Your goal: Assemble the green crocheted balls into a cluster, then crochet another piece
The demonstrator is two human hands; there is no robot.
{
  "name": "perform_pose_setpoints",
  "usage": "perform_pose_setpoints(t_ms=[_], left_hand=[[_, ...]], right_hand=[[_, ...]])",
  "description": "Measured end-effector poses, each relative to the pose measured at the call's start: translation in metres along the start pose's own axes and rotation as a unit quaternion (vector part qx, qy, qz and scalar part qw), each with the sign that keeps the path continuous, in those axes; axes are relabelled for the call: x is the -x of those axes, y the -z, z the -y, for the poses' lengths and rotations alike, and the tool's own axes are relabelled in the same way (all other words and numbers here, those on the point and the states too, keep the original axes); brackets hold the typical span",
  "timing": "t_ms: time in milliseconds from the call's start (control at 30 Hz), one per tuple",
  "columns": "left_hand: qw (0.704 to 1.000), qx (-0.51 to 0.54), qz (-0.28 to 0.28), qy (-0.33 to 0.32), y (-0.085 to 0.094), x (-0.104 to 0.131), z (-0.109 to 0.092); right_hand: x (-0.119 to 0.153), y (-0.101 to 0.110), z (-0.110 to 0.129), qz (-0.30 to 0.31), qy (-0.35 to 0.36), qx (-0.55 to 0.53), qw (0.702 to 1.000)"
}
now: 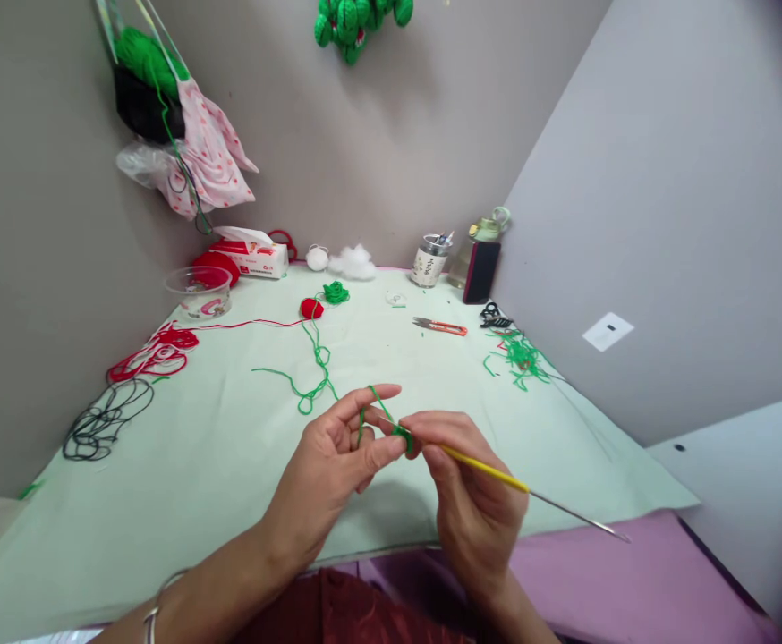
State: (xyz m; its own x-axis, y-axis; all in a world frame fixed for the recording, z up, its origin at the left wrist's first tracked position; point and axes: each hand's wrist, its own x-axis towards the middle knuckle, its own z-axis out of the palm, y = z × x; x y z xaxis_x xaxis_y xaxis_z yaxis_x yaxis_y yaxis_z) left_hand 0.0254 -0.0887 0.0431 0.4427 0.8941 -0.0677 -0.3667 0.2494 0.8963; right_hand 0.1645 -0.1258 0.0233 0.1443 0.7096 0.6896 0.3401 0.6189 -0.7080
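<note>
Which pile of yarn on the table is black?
The loose tangle nearest the table's left edge; the red yarn lies behind it, and the green scraps lie far right.

- The red and white box (255, 259) by the wall carries red printing, too small to read.
- The jar (429, 262) bears dark characters on its white label, too blurred to make out.
- No other writing shows.

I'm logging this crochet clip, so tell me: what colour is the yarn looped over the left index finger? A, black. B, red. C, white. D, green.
D: the strand over the left hand is green yarn, running to a small green piece pinched at the fingertips, where the right hand holds the yellow-handled crochet hook.
</note>
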Motion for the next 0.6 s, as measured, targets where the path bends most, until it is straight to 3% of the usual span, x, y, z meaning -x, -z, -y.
perform_pose_setpoints(t_ms=[67, 167, 300, 400, 467, 600], left_hand=[[1.000, 0.026, -0.010, 0.006, -0.001, -0.001, 0.002], [0.993, 0.093, 0.010, 0.065, 0.000, -0.003, 0.001], [0.987, 0.137, 0.013, 0.087, 0.005, -0.007, -0.003], [0.995, 0.092, 0.010, 0.047, 0.005, -0.007, -0.004], [0.998, 0.049, 0.014, 0.027, 0.005, -0.006, -0.002], [1.000, 0.002, 0.006, 0.020, 0.005, -0.004, -0.001]], right_hand=[[0.003, -0.003, -0.001, -0.014, 0.036, 0.045, 0.998], [0.003, -0.002, -0.004, -0.020, 0.074, 0.103, 0.992], [-0.006, 0.004, -0.002, -0.059, -0.011, 0.009, 0.998], [-0.011, 0.005, 0.001, -0.043, -0.063, -0.093, 0.993], [-0.011, 0.004, 0.001, -0.014, -0.070, -0.102, 0.992], [-0.009, 0.003, -0.005, -0.028, -0.110, -0.151, 0.982]])
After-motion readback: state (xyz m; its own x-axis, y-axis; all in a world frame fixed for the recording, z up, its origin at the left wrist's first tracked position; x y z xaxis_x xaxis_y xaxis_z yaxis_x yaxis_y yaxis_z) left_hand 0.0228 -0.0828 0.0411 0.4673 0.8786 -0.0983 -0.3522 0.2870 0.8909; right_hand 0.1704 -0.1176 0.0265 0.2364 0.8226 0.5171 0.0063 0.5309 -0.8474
